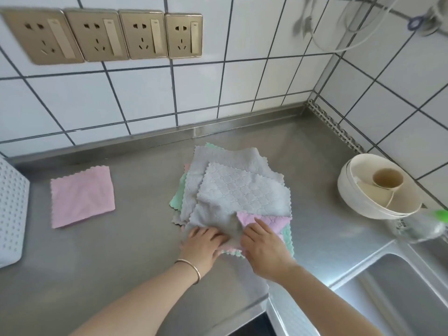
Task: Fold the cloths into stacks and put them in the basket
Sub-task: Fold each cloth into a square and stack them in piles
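Loose pile of grey, pink and mint microfibre cloths [232, 190] lies mid-way along the stainless steel counter [135, 238]. Left hand [204, 241] rests at the pile's near edge, fingers flat on a grey cloth. Right hand [263, 243], just right of it, has its fingers on a pink cloth corner [260, 218]; whether it pinches the corner, cannot tell. Folded pink square cloth [82, 197] sits well left of the pile. White perforated plastic basket [11, 209] stands further left. Cream round bowl [378, 190] right of the pile.
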Motion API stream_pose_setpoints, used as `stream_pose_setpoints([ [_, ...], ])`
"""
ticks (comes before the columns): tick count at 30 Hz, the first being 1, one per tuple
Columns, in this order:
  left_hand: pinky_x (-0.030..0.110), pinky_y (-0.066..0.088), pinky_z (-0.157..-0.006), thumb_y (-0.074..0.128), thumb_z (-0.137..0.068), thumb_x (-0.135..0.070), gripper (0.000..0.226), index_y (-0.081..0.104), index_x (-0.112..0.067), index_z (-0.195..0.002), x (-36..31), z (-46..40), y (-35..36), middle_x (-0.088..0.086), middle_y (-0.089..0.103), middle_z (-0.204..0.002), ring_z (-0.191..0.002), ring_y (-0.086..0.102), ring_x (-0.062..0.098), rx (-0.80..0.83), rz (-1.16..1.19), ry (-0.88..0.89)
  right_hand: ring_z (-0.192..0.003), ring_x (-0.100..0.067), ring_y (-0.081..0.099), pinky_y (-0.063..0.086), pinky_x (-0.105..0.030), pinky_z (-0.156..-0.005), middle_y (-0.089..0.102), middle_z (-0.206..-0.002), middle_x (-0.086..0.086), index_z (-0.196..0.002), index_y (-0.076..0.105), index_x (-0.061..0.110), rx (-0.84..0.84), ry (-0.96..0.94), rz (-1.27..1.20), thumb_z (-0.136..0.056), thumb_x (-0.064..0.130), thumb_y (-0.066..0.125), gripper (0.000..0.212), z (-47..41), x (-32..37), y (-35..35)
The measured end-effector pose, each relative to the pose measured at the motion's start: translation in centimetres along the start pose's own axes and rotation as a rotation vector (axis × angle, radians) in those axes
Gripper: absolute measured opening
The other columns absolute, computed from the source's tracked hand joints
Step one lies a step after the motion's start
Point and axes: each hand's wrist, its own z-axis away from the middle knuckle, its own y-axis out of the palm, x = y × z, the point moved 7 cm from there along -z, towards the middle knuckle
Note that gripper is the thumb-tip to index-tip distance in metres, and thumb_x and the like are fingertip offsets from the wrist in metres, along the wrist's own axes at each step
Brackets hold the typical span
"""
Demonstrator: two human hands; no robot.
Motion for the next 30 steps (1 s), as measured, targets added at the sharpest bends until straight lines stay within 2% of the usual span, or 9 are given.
stream_pose_setpoints([
  [3, 0.029, 0.051, -0.063, 0.066, -0.054, -0.020, 0.029, 0.069, -0.032, -0.081, 3.0, 0.3, -2.3, -0.009, 0.070, -0.078, -0.070, 0.068, 0.020, -0.105, 0.138, -0.212, -0.065, -0.019, 0.057, 0.040, -0.034, -0.096, 0.057, -0.057, 0.004, -0.073, 0.062, 0.014, -0.131, 0.025, -0.028, -0.076, 0.024, 0.052, 0.015, -0.1, -1.6, -3.0],
  [6, 0.032, 0.052, -0.067, 0.054, -0.064, -0.005, 0.039, 0.072, -0.023, -0.094, 6.7, 1.9, -6.5, 0.004, 0.075, -0.087, -0.077, 0.069, 0.029, -0.274, 0.308, -0.389, -0.053, -0.018, 0.052, 0.035, -0.022, -0.073, 0.053, -0.049, 0.008, -0.063, 0.058, 0.017, -0.112, 0.013, 0.034, -0.068, 0.031, 0.072, 0.020, -1.3, -3.3, -6.8],
  [11, 0.032, 0.047, -0.075, 0.043, -0.079, -0.018, 0.038, 0.068, -0.024, -0.107, 11.4, 5.3, -14.1, 0.002, 0.072, -0.104, -0.095, 0.066, 0.028, -0.333, 0.357, -0.384, -0.052, -0.019, 0.061, 0.036, -0.026, -0.054, 0.061, -0.054, 0.007, -0.062, 0.068, 0.021, 0.005, 0.032, 0.050, -0.059, 0.031, 0.083, 0.018, -4.3, -5.6, -11.0],
  [15, 0.031, 0.049, -0.080, 0.045, -0.079, -0.018, 0.033, 0.070, -0.027, -0.098, 17.2, 9.0, -21.1, -0.002, 0.072, -0.096, -0.092, 0.064, 0.020, -0.357, 0.355, -0.461, -0.074, -0.024, 0.052, 0.032, -0.027, -0.059, 0.050, -0.069, 0.009, -0.078, 0.067, 0.015, -0.079, 0.206, -0.159, -0.086, 0.030, 0.064, 0.017, -9.2, -4.0, -15.1],
  [18, 0.034, 0.050, -0.089, 0.055, -0.082, -0.008, 0.029, 0.071, -0.023, -0.101, 20.9, 11.5, -25.2, 0.004, 0.072, -0.104, -0.100, 0.064, 0.023, -0.416, 0.373, -0.537, -0.070, -0.024, 0.044, 0.030, -0.032, -0.054, 0.041, -0.062, 0.013, -0.063, 0.048, 0.023, -0.127, 0.310, -0.372, -0.090, 0.026, 0.057, 0.029, -12.8, -1.4, -17.1],
  [20, 0.025, 0.044, -0.091, 0.054, -0.087, -0.008, 0.028, 0.068, -0.017, -0.109, 22.2, 13.6, -27.5, 0.008, 0.068, -0.114, -0.107, 0.061, 0.025, -0.456, 0.349, -0.568, -0.070, -0.027, 0.046, 0.033, -0.032, -0.056, 0.049, -0.063, 0.005, -0.071, 0.050, 0.020, -0.168, 0.331, -0.436, -0.091, 0.022, 0.052, 0.020, -14.8, 0.7, -18.6],
  [25, 0.017, 0.034, -0.054, 0.042, -0.092, -0.005, 0.038, 0.062, -0.025, -0.118, 21.8, 20.5, -31.0, 0.007, 0.066, -0.101, -0.059, 0.052, 0.014, -0.496, 0.263, -0.588, -0.063, -0.031, 0.050, 0.037, -0.033, -0.054, 0.063, -0.075, -0.013, -0.102, 0.060, 0.007, -0.389, 0.174, -0.385, -0.085, 0.000, 0.049, 0.021, -15.2, 6.4, -21.6],
  [28, 0.008, 0.039, -0.062, 0.044, -0.089, 0.002, 0.053, 0.059, -0.040, -0.117, 21.2, 25.1, -28.4, -0.007, 0.066, -0.110, -0.075, 0.063, 0.008, -0.429, 0.336, -0.553, -0.054, -0.027, 0.054, 0.041, -0.028, -0.053, 0.063, -0.066, -0.005, -0.112, 0.065, 0.014, -0.346, 0.026, -0.399, -0.082, -0.005, 0.054, 0.037, -13.8, 9.1, -19.9],
  [30, -0.001, 0.034, -0.079, 0.044, -0.088, 0.006, 0.071, 0.051, -0.062, -0.108, 20.5, 27.3, -25.0, -0.022, 0.058, -0.113, -0.097, 0.056, -0.010, -0.328, 0.404, -0.521, -0.077, -0.020, 0.066, 0.047, -0.021, -0.068, 0.071, -0.089, -0.001, -0.113, 0.067, 0.017, -0.221, -0.052, -0.484, -0.081, -0.002, 0.050, 0.042, -12.7, 10.4, -17.0],
])
